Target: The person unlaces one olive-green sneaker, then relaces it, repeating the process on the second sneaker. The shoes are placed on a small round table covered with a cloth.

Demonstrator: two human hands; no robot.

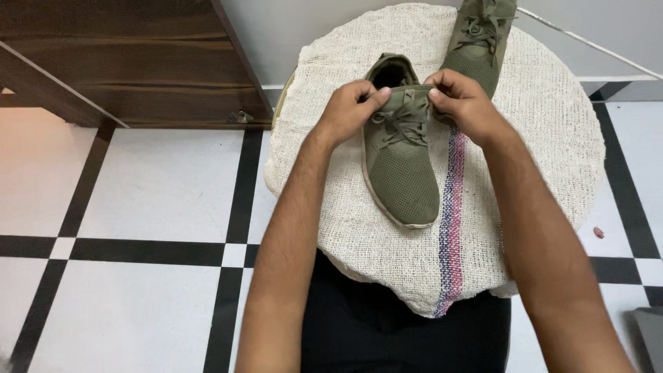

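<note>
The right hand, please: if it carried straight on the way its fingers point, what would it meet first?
The right hand points leftward across the near olive sneaker, pinching its tongue. Going on, it would probably meet the left hand first, at the tongue's other side.

White tile floor (159,186) with black grid lines, dark wood cabinet (131,62) up top left, plain pale wall (304,24) behind. Round tabletop (552,138) has a coarse cream cloth, striped.
</note>
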